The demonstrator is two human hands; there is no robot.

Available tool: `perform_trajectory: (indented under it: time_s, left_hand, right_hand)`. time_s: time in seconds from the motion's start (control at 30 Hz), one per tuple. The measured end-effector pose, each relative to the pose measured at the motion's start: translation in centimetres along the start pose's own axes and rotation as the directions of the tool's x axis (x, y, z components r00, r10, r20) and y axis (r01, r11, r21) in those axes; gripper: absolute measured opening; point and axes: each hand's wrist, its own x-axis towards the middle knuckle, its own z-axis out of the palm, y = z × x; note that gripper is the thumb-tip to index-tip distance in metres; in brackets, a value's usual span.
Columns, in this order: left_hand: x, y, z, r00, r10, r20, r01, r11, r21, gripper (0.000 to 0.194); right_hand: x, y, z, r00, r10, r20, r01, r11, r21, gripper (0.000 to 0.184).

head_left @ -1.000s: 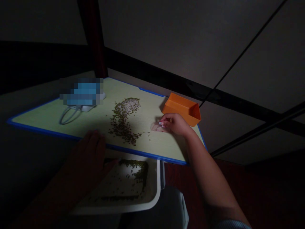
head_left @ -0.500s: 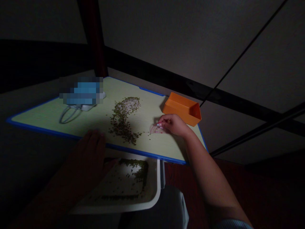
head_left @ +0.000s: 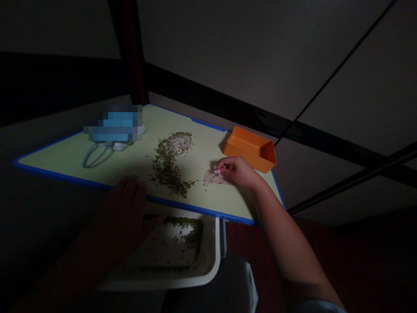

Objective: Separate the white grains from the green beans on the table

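Note:
My right hand (head_left: 237, 170) pinches a clear protractor (head_left: 211, 176) with reddish markings, low over the pale board (head_left: 202, 152) or touching it. To its left lies a curved spread of small green and brown beans or grains (head_left: 169, 174), with whitish ones (head_left: 178, 142) near the top. Deep in shadow, my left hand (head_left: 125, 200) rests with outstretched fingers on the board's blue near edge, its thumb apart below. Nothing shows in that hand. Under the edge, a white tub (head_left: 213, 265) contains more green grains.
An orange open box (head_left: 249, 150) stands on the board's far right, just beyond my right hand. On the left is a pixelated blue device (head_left: 119, 126) with a white base and a looped grey cable (head_left: 94, 157). A wall of panels (head_left: 228, 52) rises behind. The scene is dim.
Hardly anything differs. The protractor in my right hand has turned or shifted very slightly, and the whole view has drifted a few pixels. My left hand stays at the board's edge.

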Motion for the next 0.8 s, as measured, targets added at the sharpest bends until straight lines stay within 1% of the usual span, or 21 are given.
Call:
perform_trajectory:
  time_s: [0.17, 0.4, 0.5, 0.63, 0.8]
  left_hand:
    - [-0.02, 0.02, -0.12, 1.0, 0.015, -0.013, -0.015, 1.0, 0.007, 0.09]
    - [-0.02, 0.05, -0.1, 1.0, -0.014, -0.003, 0.014, 1.0, -0.008, 0.089]
    - [0.01, 0.04, -0.21, 1.0, 0.01, 0.003, -0.01, 1.0, -0.003, 0.089]
    - [-0.02, 0.09, -0.31, 1.0, 0.009, -0.016, -0.009, 1.0, 0.008, 0.091]
    - [-0.11, 0.06, -0.2, 1.0, 0.009, 0.02, -0.01, 1.0, 0.029, 0.09]
  right_hand:
    - [0.06, -0.1, 0.15, 1.0, -0.011, 0.011, 0.011, 1.0, -0.015, 0.009]
    - [-0.12, -0.47, 0.33, 0.997, -0.001, 0.071, -0.003, 0.998, 0.061, 0.008]
    - [-0.18, -0.54, 0.36, 0.995, -0.018, 0.093, 0.012, 0.998, 0.063, 0.009]
    - [-0.21, -0.55, 0.38, 0.987, -0.023, 0.159, 0.012, 0.998, 0.07, 0.008]
    - [-0.39, -0.8, 0.52, 0.962, -0.046, 0.269, 0.023, 0.996, 0.087, 0.008]
